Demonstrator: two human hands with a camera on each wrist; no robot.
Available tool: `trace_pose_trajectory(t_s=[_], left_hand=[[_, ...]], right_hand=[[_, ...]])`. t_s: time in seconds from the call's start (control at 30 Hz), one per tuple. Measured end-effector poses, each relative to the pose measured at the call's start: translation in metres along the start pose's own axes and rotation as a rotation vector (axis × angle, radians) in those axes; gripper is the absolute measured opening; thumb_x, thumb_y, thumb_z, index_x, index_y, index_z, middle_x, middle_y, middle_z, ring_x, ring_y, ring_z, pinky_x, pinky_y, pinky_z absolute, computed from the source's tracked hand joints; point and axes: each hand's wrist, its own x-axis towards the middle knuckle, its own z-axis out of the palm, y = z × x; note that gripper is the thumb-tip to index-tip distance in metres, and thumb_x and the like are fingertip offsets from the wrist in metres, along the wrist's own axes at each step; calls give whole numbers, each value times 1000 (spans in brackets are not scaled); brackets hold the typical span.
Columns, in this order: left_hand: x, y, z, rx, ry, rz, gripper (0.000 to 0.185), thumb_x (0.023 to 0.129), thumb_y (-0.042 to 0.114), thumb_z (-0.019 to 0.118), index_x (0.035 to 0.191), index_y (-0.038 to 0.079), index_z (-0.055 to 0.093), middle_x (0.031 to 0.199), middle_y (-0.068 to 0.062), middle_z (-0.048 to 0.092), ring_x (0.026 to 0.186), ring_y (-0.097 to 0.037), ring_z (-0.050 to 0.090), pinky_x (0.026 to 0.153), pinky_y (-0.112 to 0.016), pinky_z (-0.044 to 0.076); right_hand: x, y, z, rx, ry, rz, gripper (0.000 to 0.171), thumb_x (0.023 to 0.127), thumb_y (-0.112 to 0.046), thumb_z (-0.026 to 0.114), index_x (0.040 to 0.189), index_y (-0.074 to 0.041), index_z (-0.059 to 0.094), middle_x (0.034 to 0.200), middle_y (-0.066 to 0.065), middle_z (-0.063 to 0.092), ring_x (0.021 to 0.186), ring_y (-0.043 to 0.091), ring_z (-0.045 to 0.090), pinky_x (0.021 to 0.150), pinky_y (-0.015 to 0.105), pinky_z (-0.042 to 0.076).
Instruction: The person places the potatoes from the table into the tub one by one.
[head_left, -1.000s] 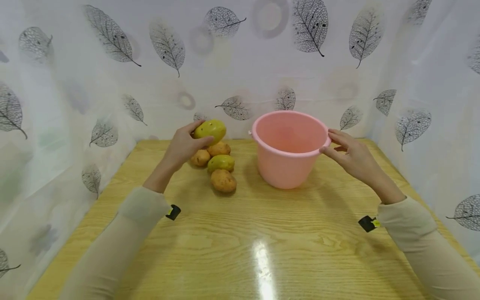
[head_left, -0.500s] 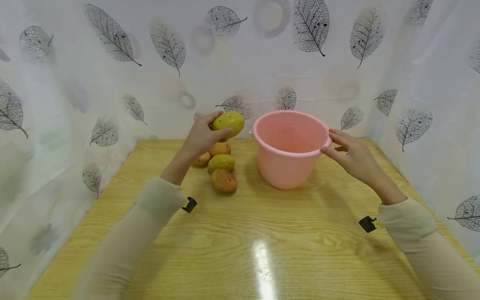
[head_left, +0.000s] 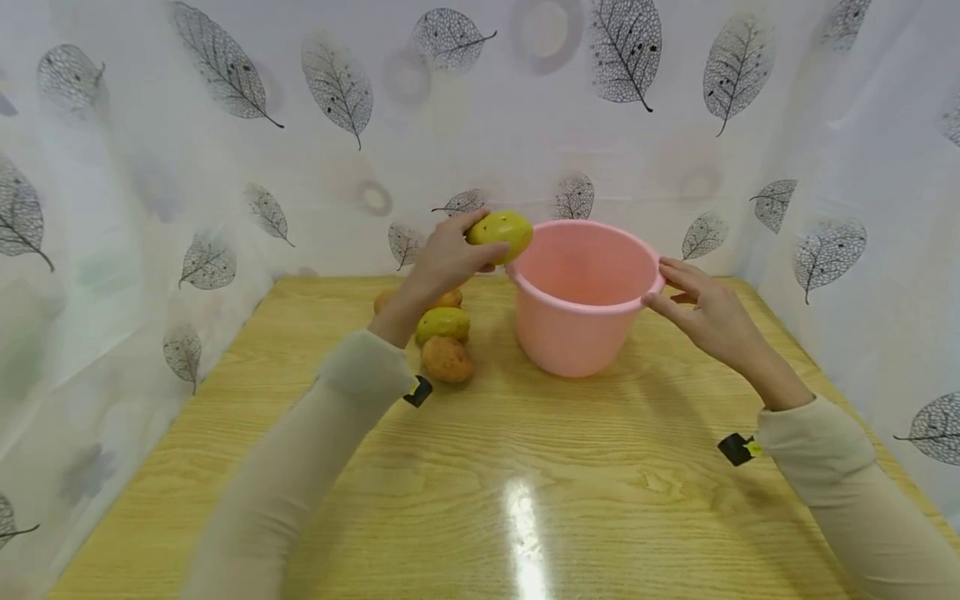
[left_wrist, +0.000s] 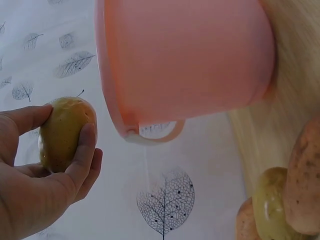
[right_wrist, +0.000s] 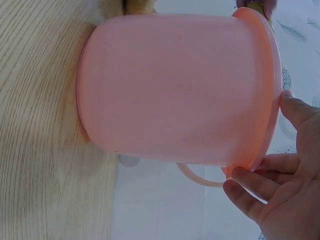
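Observation:
In the head view my left hand (head_left: 452, 260) grips a yellow-green potato (head_left: 504, 237), held up by the left rim of a pink bucket (head_left: 573, 337). The left wrist view shows thumb and fingers curled round this potato (left_wrist: 66, 131), with the bucket's rim to its right. My right hand (head_left: 701, 312) holds the bucket's right rim between thumb and fingers. From the right wrist, the thumb lies on the rim and the fingers reach by the handle (right_wrist: 197, 177). The bucket stands upright; its floor is hidden.
Left of the bucket on the wooden table (head_left: 570, 467) lie a brown potato (head_left: 447, 360), a greenish potato (head_left: 443, 324) and more brown ones behind, partly hidden by my left forearm. A leaf-printed curtain (head_left: 337, 200) surrounds the table at the back and sides.
My left hand has carried the greenish potato rightward and slightly up, from above the other potatoes to the bucket's left rim. The right hand and bucket have stayed put.

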Motion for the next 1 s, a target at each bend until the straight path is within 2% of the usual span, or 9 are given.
trace_pose_trajectory(t_s=[0.23,0.4,0.5,0.63,0.83,1.0], left_hand=[[10,11,20,44,-9,36,63,94,17,75,151,6,50,127,-15,60,97,-24,65,81,-32,60],[17,14,35,8,-25,-6,68,95,17,75,156,6,45,130,-16,59,92,-27,70,77,-30,61],[21,15,44,-12,-35,-38,70,96,16,75,157,7,43,133,-16,59,94,-30,73,76,-29,61],[27,18,56,5,-58,-60,66,96,18,75,155,9,47,126,-14,62,96,-30,74,75,-28,61],[32,22,76,53,-99,-34,64,97,21,75,153,8,49,119,-10,64,93,-26,74,72,-23,60],[34,27,89,106,-114,10,57,95,23,77,147,10,56,109,-9,67,81,-19,71,68,-23,58]], right_hand=[[0,-1,0,-2,10,-5,56,102,-22,69,151,-1,51,158,21,44,117,48,61,86,6,44],[-1,-3,-1,-12,0,17,57,102,-24,69,151,-2,51,159,20,42,114,48,62,86,9,46],[0,-3,-1,-18,-8,28,58,102,-25,69,152,-3,50,160,20,41,115,48,62,85,8,45],[0,-4,-1,-15,-10,40,58,102,-26,69,152,-2,50,160,20,40,114,47,63,82,3,42],[-1,-4,-1,-18,-11,45,59,102,-26,68,152,-1,50,160,21,40,111,48,64,81,4,42],[-1,-5,-1,-14,-5,45,58,102,-26,68,152,-2,50,160,20,41,111,46,65,81,3,42]])
